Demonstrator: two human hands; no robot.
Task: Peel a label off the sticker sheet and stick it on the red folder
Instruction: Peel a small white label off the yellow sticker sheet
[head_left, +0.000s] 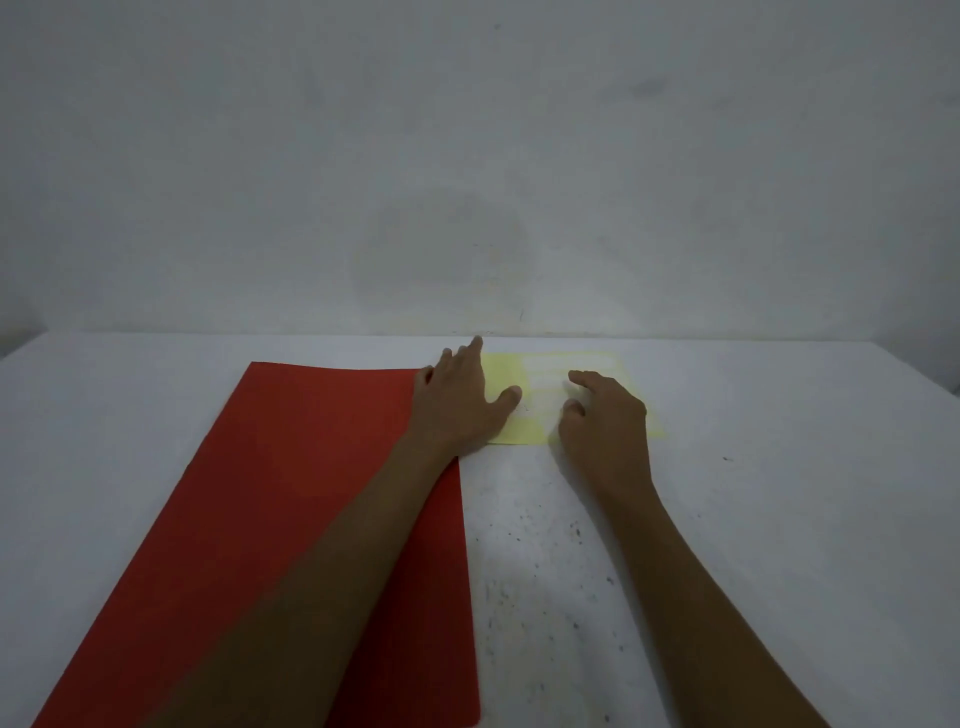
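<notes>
A red folder (291, 499) lies flat on the white table, slanting from the near left up to the far middle. Just right of its far corner lies a pale yellow sticker sheet (550, 374) with white labels on it. My left hand (462, 400) rests flat with fingers spread, over the folder's far right corner and the sheet's left edge, thumb on the sheet. My right hand (605, 415) sits on the sheet's right part with fingers curled down, index tip touching a label. Whether a label is lifted is hidden by the fingers.
The white table (753, 519) runs up to a plain grey-white wall (467, 156) close behind the sheet. Dark specks mark the table surface near the middle front.
</notes>
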